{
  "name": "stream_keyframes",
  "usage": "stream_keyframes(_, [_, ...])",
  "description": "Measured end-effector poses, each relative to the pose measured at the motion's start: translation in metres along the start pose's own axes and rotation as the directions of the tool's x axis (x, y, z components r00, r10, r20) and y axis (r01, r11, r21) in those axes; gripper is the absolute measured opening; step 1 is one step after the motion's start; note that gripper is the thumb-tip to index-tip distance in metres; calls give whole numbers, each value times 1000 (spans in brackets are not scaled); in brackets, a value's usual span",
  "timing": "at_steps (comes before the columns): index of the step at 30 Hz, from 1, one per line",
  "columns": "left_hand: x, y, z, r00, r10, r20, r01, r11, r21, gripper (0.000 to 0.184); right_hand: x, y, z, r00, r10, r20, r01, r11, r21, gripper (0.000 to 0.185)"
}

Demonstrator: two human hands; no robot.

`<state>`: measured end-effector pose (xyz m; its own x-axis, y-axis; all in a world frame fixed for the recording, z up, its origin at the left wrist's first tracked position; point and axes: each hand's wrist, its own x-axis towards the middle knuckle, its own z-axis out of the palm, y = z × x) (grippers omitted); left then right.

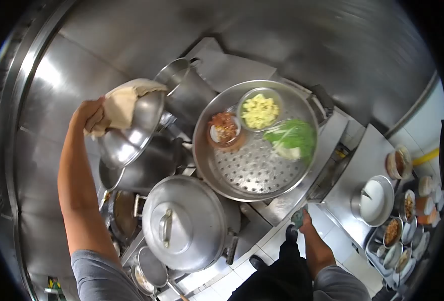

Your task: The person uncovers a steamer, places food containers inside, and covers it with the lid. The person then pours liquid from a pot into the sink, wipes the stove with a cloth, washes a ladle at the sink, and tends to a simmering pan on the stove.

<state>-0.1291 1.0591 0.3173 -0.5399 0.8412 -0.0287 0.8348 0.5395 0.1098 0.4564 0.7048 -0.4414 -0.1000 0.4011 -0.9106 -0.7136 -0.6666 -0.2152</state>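
Note:
My left hand [90, 110] is raised at the left, its fingers closed around a tan cloth [119, 108]. The cloth lies against a shiny domed metal lid [136, 133], which is tilted above the dark pots. My right hand [306, 220] hangs low beside my body, closed on a small crumpled green cloth [297, 218]. Between the hands stands a large perforated steamer tray [247, 173]. It bears a bowl of diced yellow food [260, 111], a bowl of reddish-brown pieces [224, 128] and some leafy greens [292, 139].
A lidded pot [186, 223] stands in front of the tray. A tall pot [189, 90] and a dark pot [149, 168] are at the left. On the right counter are a white-filled pot [375, 200] and several small bowls of ingredients [392, 231].

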Motion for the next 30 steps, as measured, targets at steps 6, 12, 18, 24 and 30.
stream_keyframes(6, [62, -35, 17, 999, -37, 20, 39, 994, -103, 57, -9, 41, -132, 996, -55, -65, 51, 997, -58, 30])
stream_keyframes(12, [33, -19, 19, 991, 27, -128, -56, 973, -224, 47, -102, 20, -193, 971, -15, -240, -32, 981, -190, 45])
stream_keyframes(18, [-109, 82, -27, 918, 331, -221, -358, 929, -94, 48, -134, 22, -228, 968, -53, -246, 8, 984, -179, 70])
stream_keyframes(24, [-225, 176, 20, 763, 642, -75, -647, 755, -111, 42, -135, 22, -214, 976, -74, -206, 58, 995, -80, 36])
stream_keyframes(30, [-250, 212, 85, 622, 777, -91, -781, 611, -128, 53, -143, 17, -183, 955, -289, 71, 289, 957, 20, 24])
